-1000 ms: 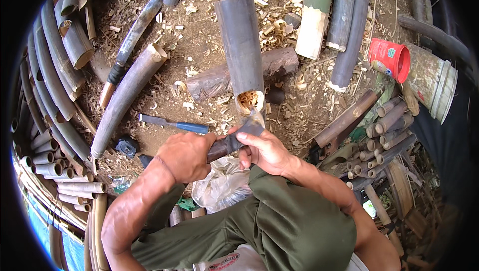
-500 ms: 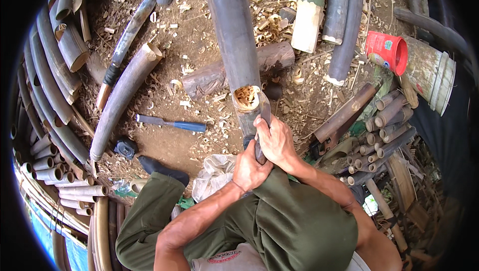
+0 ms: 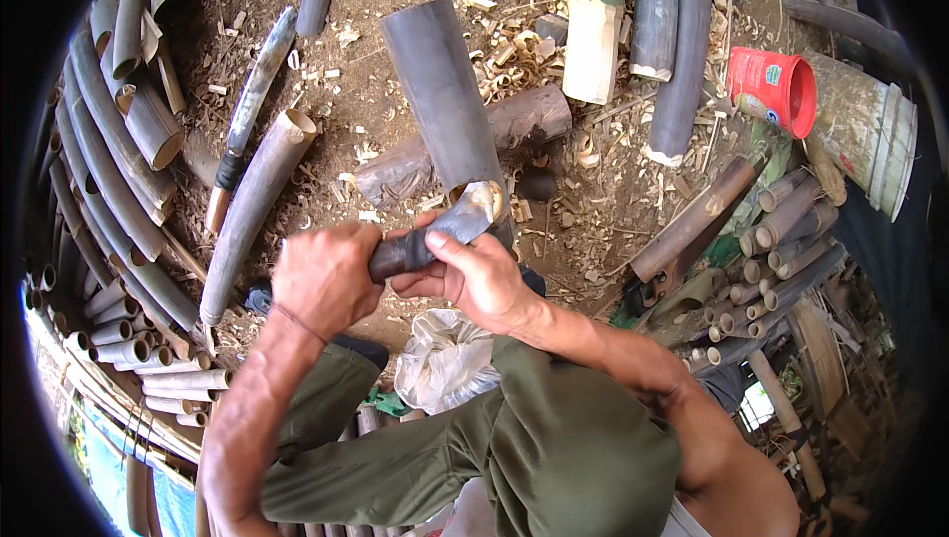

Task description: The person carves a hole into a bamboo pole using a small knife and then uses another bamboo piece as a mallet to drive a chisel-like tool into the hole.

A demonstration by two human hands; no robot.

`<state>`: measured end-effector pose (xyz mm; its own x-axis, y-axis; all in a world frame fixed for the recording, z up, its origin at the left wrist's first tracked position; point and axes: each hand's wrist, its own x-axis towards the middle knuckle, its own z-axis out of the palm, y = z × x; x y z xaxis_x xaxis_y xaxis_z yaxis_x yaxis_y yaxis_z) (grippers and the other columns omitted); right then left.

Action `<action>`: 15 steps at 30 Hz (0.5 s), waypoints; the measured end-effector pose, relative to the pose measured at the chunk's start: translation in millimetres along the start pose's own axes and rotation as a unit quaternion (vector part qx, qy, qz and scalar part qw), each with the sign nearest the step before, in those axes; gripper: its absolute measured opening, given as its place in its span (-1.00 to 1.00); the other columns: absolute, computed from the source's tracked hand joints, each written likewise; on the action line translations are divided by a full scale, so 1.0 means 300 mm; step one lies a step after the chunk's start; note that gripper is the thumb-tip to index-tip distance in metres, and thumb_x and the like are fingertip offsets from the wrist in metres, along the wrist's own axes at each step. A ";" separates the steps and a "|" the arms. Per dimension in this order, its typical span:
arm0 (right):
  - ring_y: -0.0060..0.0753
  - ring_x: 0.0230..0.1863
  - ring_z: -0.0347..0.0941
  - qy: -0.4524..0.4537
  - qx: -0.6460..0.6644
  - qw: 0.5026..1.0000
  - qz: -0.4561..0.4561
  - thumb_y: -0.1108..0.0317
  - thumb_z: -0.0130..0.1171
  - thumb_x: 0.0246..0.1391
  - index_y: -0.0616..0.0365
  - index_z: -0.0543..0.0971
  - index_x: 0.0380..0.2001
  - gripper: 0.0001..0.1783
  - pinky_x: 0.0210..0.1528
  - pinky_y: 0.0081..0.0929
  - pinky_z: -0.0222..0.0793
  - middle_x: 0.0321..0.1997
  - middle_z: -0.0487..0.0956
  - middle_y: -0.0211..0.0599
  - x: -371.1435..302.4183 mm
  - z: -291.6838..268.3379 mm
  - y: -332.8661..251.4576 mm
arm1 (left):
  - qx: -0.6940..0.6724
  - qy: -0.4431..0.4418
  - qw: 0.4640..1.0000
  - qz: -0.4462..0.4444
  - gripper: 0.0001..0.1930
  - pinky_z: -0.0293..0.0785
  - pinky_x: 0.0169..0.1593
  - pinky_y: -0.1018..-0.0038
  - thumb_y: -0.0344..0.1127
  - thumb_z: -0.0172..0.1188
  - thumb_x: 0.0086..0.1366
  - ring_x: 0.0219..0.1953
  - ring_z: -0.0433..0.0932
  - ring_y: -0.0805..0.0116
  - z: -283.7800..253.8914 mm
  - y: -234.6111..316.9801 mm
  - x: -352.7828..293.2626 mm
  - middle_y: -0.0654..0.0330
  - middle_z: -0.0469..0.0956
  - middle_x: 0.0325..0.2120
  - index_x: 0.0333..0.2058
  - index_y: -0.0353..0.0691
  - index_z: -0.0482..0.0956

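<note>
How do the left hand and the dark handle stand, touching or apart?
Touching: the head view shows the left hand closed around the dark handle.

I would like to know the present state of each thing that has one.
Knife, held in both hands
Left hand, closed on knife
Right hand, closed on knife
Dark tube, lying across log
Green bamboo, partly stripped
Red pail, on its side
White bucket, on its side
Plastic bag, crumpled

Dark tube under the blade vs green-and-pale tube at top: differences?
Dark tube is grey; green tube is green with a pale stripped end. Dark tube lies across a log; green tube doesn't. Blade is at dark tube's near end; none at green tube's. Both are rounded.
</note>
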<state>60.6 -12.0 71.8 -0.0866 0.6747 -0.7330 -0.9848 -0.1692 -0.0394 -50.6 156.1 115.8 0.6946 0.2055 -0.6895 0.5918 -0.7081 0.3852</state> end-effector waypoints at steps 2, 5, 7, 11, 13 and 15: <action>-0.08 -0.09 0.60 -0.035 0.101 0.994 -0.002 0.24 -0.05 0.37 0.12 0.31 0.12 -0.66 0.00 -0.19 0.60 0.06 0.54 0.00 -0.006 0.013 -0.038 | 0.116 -0.045 0.992 0.025 -0.92 0.58 -0.31 0.26 -0.38 0.24 0.01 -0.43 0.67 0.11 -0.153 0.070 0.074 0.08 0.64 -0.50 -0.46 -0.18 0.61; -0.07 -0.08 0.60 -0.060 0.264 0.963 0.010 0.16 -0.11 0.40 0.06 0.31 0.13 -0.65 0.00 -0.15 0.60 0.07 0.54 -0.04 -0.009 -0.017 -0.067 | 0.238 -0.130 0.960 0.071 -0.92 0.59 -0.31 0.32 -0.35 0.25 0.09 -0.37 0.70 0.17 -0.305 0.201 0.198 0.10 0.67 -0.46 -0.45 -0.15 0.69; -0.11 -0.12 0.61 -0.093 0.340 0.935 0.040 0.04 -0.21 0.42 0.03 0.42 0.09 -0.60 -0.03 -0.16 0.60 -0.03 0.60 -0.14 -0.018 -0.027 -0.084 | 0.254 -0.096 0.957 0.098 -0.90 0.56 -0.38 0.36 -0.36 0.25 0.12 -0.43 0.68 0.27 -0.330 0.260 0.236 0.18 0.67 -0.52 -0.54 -0.14 0.69; -0.19 -0.23 0.61 -0.092 0.356 0.927 0.069 -0.02 -0.26 0.42 0.02 0.53 0.02 -0.53 -0.13 -0.21 0.61 -0.19 0.65 -0.24 -0.018 -0.052 -0.102 | 0.268 -0.093 0.950 0.133 -0.90 0.58 -0.36 0.40 -0.34 0.25 0.17 -0.38 0.70 0.25 -0.358 0.337 0.310 0.18 0.67 -0.51 -0.48 -0.13 0.72; -0.20 -0.25 0.61 -0.106 0.340 0.933 0.054 -0.01 -0.26 0.42 0.01 0.52 0.05 -0.53 -0.15 -0.21 0.61 -0.22 0.65 -0.26 -0.017 -0.035 -0.111 | 0.238 -0.124 0.955 0.127 -0.91 0.59 -0.33 0.36 -0.33 0.26 0.15 -0.36 0.70 0.21 -0.366 0.302 0.288 0.16 0.68 -0.49 -0.48 -0.11 0.72; -0.23 -0.31 0.61 -0.081 0.288 0.952 0.063 0.07 -0.16 0.41 0.00 0.43 0.14 -0.60 -0.19 -0.25 0.61 -0.13 0.61 -0.27 -0.016 -0.055 -0.080 | 0.198 -0.144 0.963 0.110 -0.91 0.59 -0.30 0.29 -0.32 0.25 0.12 -0.36 0.69 0.16 -0.337 0.229 0.247 0.14 0.67 -0.50 -0.46 -0.11 0.72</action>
<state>87.0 -23.1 65.1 -0.1863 0.7852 -0.5906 -0.8802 0.1337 0.4554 82.9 191.0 153.4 0.6095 -0.1355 -0.7811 0.2007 -0.9268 0.3173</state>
